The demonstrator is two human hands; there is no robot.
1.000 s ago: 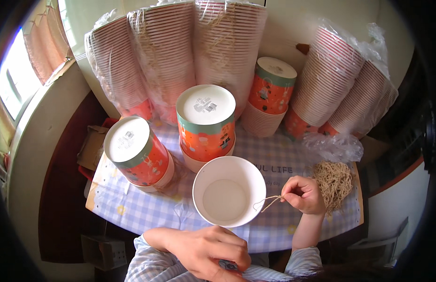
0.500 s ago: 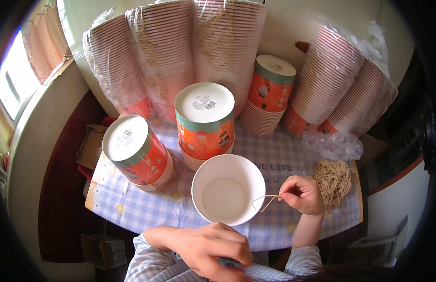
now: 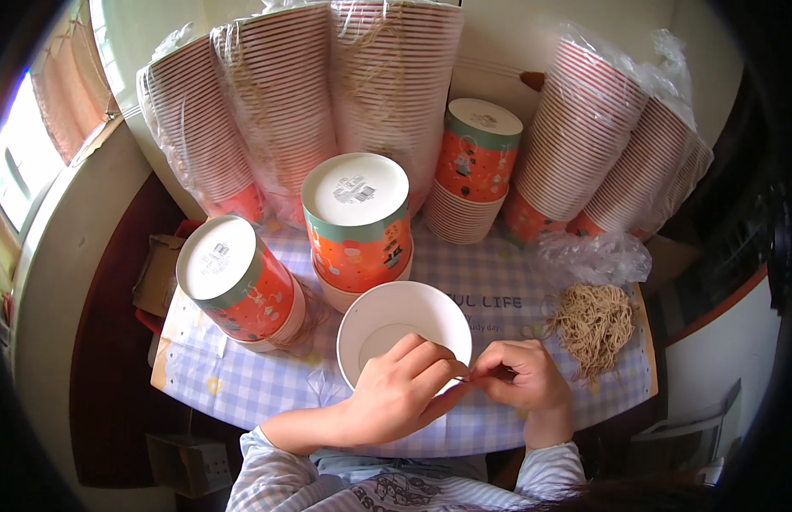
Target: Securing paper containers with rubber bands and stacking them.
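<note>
A white paper tub [image 3: 400, 299] stands mouth up on the checked tablecloth in front of me, its inside showing. My left hand [image 3: 403, 384] reaches across its near side, thumb and fingers pinched at the right rim. My right hand [image 3: 526, 381] is just outside that rim, fingers closed in a pinch and almost touching the left fingertips. Between them a short bit of tan twine [image 3: 462, 379] shows; the fingers hide the rest. To the right of my right hand lies a loose tangled heap of the same tan twine [image 3: 594, 328].
Behind the tub are upside-down red-orange tubs, one at the left [image 3: 264, 294], one at the centre [image 3: 358, 247] and one farther back [image 3: 474, 171]. Tall plastic-wrapped tub stacks [image 3: 392, 94] line the back. A crumpled clear bag [image 3: 596, 258] lies beyond the heap on the checked tablecloth [image 3: 268, 384].
My left hand has moved up from near my body to the tub's right rim and pinched closed. My right hand has shifted slightly left and down with the twine, meeting it.
</note>
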